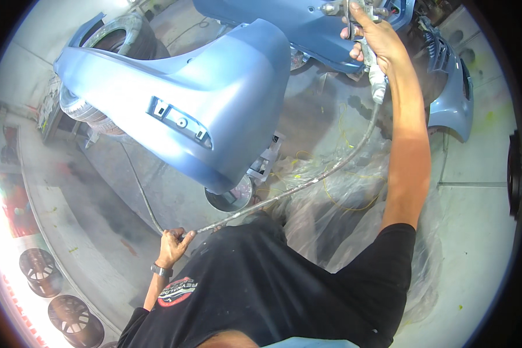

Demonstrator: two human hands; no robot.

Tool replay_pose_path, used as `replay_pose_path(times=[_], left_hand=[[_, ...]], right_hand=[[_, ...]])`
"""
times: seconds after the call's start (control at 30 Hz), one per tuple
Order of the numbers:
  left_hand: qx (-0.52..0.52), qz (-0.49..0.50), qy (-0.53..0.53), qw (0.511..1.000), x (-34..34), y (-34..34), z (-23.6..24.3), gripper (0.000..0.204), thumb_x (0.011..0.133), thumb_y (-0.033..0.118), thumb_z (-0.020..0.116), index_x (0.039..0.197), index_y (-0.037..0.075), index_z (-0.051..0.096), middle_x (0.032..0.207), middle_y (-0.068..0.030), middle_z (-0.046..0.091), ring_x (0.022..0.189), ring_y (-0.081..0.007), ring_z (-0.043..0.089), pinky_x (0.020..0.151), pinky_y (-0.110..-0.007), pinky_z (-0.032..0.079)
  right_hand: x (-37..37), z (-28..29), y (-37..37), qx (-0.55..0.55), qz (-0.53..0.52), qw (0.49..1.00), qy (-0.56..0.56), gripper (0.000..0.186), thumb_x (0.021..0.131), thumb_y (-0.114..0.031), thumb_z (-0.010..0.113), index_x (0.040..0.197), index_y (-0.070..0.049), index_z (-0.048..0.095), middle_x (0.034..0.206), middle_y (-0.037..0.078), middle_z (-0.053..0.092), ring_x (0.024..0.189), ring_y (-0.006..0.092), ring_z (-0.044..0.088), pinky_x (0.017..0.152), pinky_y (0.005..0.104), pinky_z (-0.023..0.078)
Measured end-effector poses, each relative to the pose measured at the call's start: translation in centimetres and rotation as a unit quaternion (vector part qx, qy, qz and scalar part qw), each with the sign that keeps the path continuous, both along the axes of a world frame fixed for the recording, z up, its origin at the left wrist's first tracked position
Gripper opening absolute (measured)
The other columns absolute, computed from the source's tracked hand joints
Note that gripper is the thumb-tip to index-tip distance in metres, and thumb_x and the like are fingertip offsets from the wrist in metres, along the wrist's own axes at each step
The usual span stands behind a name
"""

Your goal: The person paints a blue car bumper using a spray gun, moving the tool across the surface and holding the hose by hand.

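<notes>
Raised at the top right, my right hand (381,43) is wrapped round a paint-spattered spray gun (377,81). A grey air hose (307,184) runs from the gun's base down to the lower left. My left hand (173,248) grips that hose in front of my waist; from there it trails away over the floor. A glossy light blue car body panel (226,87) with a slotted recess is propped up ahead of me, apart from both hands. Beyond it, near the gun, is a larger blue panel (325,35). Part of the gun's head is cut off by the top edge.
Stacked tires (78,107) stand behind the panel at left. A metal bucket (229,197) sits beneath its lower edge. Crumpled clear plastic sheeting (354,197) with yellow strands covers floor at right. Another blue panel (452,107) leans at far right. Dark wheels (75,319) are at lower left.
</notes>
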State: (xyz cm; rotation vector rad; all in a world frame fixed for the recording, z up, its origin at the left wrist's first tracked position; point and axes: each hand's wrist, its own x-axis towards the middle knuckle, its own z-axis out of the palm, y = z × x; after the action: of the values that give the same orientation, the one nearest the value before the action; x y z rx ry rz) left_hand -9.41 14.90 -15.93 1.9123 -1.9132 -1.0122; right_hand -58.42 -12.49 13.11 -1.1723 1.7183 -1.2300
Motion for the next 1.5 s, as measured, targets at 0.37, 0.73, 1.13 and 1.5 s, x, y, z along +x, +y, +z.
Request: replay_pose_path(times=[0.37,0.73,1.13,1.5], left_hand=[[-0.053,-0.047,0.013,0.997,-0.8,-0.6,0.5,0.06,0.088,0.041,0.077,0.057,-0.001,0.046,0.049,-0.0123,0.035,0.044,-0.0239,0.033,0.047,-0.041,0.03],[0.003,-0.035,-0.024,0.999,-0.4,0.0,0.7,0.059,0.088,0.044,0.076,0.058,-0.001,0.052,0.048,-0.0119,0.037,0.044,-0.0226,0.034,0.046,-0.04,0.031],[0.048,0.006,-0.05,0.998,1.7,1.9,-2.0,0.056,0.09,0.048,0.073,0.069,-0.003,0.064,0.048,-0.0133,0.044,0.044,-0.024,0.04,0.048,-0.041,0.037],[0.119,0.021,-0.111,0.986,1.1,2.5,-1.0,0.055,0.09,0.048,0.072,0.073,-0.004,0.068,0.052,-0.0189,0.053,0.046,-0.0246,0.051,0.051,-0.042,0.043]], right_hand=[[-3.5,0.2,1.9,0.036,0.196,0.975,-0.096,0.041,0.104,-0.039,0.056,0.118,0.0,0.062,0.081,0.01,0.07,0.043,0.0132,0.056,0.036,0.0245,0.045],[-9.3,-7.0,2.7,-0.063,0.07,0.991,-0.095,0.061,0.097,-0.054,0.064,0.123,0.001,0.064,0.091,0.011,0.072,0.055,0.0091,0.061,0.04,0.0212,0.045],[-13.1,-16.8,1.6,-0.001,-0.025,0.979,-0.204,0.052,0.1,-0.056,0.059,0.114,-0.006,0.067,0.082,0.007,0.069,0.049,0.0113,0.055,0.039,0.0243,0.043],[-15.0,-33.4,4.6,0.124,-0.109,0.945,-0.281,0.056,0.097,-0.062,0.059,0.11,-0.008,0.068,0.081,0.007,0.07,0.048,0.0148,0.054,0.043,0.0287,0.045]])
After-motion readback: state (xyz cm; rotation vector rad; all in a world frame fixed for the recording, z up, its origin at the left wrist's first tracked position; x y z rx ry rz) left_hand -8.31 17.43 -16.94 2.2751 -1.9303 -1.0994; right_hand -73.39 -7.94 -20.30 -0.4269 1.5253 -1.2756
